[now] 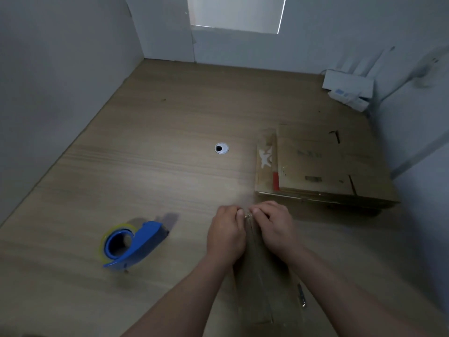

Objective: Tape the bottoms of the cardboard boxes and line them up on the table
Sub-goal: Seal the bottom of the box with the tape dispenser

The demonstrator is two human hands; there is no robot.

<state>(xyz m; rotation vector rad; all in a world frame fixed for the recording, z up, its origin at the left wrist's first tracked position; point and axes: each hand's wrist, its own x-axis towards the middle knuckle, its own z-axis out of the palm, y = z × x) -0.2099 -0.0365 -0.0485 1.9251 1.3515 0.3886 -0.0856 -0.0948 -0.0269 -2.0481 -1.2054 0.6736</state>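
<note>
While both my hands pinch the far edge of the flat box (264, 288), a few things could go wrong; my left hand (226, 235) and right hand (274, 229) sit close together, fingers curled over that edge, so a hard pull might tear the thin card or bend it in the wrong place; if my grip slips, the box may fold flat; it is right in front of me, between my arms, and I cannot tell if it rests on the worktop (145, 166); the tape (131, 242) lies off to my left, near but apart, so I must let go with one hand to get it, and the flaps might pop open then; the stack (320, 166) of flat boxes lies just past my right hand, and an opened box could bump it.

The box is brown card, dull and worn, long and thin; the tape is a round, clear-yellow roll in smooth blue plastic; the worktop is pale wood with fine lines and a small round hole (221, 148).
</note>
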